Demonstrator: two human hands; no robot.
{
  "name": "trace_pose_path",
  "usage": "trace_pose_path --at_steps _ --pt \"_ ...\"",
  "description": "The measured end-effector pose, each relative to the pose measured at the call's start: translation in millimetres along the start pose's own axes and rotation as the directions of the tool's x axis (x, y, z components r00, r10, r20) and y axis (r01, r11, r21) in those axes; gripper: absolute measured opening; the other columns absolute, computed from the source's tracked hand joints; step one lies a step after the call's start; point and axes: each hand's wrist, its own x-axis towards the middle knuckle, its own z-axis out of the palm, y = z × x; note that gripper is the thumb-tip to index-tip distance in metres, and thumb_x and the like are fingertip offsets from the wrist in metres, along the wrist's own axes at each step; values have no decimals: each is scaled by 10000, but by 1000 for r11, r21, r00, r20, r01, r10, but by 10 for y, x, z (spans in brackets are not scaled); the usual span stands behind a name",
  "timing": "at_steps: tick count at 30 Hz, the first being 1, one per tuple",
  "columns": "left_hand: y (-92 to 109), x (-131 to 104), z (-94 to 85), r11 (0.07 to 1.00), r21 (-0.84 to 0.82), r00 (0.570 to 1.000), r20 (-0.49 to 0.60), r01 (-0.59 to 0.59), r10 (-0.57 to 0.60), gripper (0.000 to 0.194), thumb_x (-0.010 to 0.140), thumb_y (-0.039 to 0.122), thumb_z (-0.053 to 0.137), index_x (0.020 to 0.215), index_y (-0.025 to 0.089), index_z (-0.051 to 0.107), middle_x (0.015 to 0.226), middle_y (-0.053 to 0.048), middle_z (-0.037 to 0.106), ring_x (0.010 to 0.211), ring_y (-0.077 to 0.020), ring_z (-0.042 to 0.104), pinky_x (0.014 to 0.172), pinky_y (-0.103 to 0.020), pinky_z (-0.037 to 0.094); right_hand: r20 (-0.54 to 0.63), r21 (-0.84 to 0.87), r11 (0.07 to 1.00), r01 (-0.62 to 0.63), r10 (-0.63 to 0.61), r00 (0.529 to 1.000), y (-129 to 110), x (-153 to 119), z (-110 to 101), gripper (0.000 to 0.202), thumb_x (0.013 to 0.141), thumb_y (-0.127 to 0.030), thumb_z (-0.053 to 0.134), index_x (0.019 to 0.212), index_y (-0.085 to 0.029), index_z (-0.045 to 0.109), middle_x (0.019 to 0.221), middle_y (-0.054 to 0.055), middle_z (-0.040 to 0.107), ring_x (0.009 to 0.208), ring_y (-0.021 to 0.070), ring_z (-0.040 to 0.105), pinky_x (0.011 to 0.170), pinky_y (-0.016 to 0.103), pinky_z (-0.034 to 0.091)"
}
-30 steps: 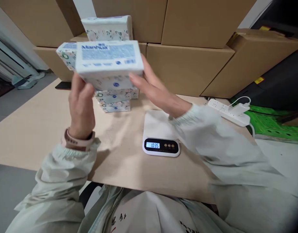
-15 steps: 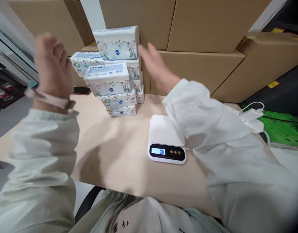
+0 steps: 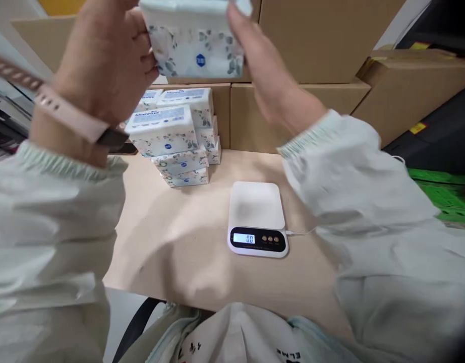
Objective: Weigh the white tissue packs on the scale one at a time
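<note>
Between my two hands a white floral tissue pack (image 3: 196,48) is held up at the top of the head view, its upper edge cut off. My left hand (image 3: 111,65) grips its left end, with a pink band on the wrist. On the opposite end, my right hand (image 3: 265,68) presses with the thumb in front. Below it stand stacked tissue packs (image 3: 162,128), the front one printed "Manhua". A white digital scale (image 3: 257,206) lies on the table with nothing on its plate, and its display reads 0.0.
Large cardboard boxes (image 3: 293,108) line the back of the wooden table (image 3: 202,272). A white cable (image 3: 300,232) runs from the scale toward my right sleeve. Green plastic crates (image 3: 440,194) stand at the right. A dark flat object (image 3: 126,148) lies behind the stack.
My hands have closed on the top tissue pack and lifted it off the stack, up and nearer to me. The scale still reads 0.0.
</note>
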Motion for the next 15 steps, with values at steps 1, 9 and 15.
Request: trace_pose_path --at_steps 1,9,15 --pt "151 -181 97 987 -122 993 65 105 -98 733 1032 263 67 1428 -48 600 1512 -44 553 1500 -454 69 1034 -653 281 2 -2 1000 7 -7 1000 -95 -272 -117 731 1056 -575 254 1688 -209 281 1613 -77 572 1634 310 302 1220 534 325" --pt "-264 -1416 1100 815 -537 959 274 217 -74 534 951 521 779 1439 334 668 1636 -26 554 1641 -405 349 1344 -672 362 -16 -1 990 -139 139 990 199 -2466 -401 687 1060 -561 565 1682 -397 323 1785 4 365 1671 284 343 1393 544 331" --pt "-742 -1879 1433 730 -598 932 327 331 -155 531 1036 409 683 1553 344 579 1725 -27 450 1661 -363 327 1383 -647 287 -13 51 946 -319 320 947 500 -2974 -244 800 1055 -545 572 1730 -416 161 1817 32 290 1686 287 304 1383 596 327"
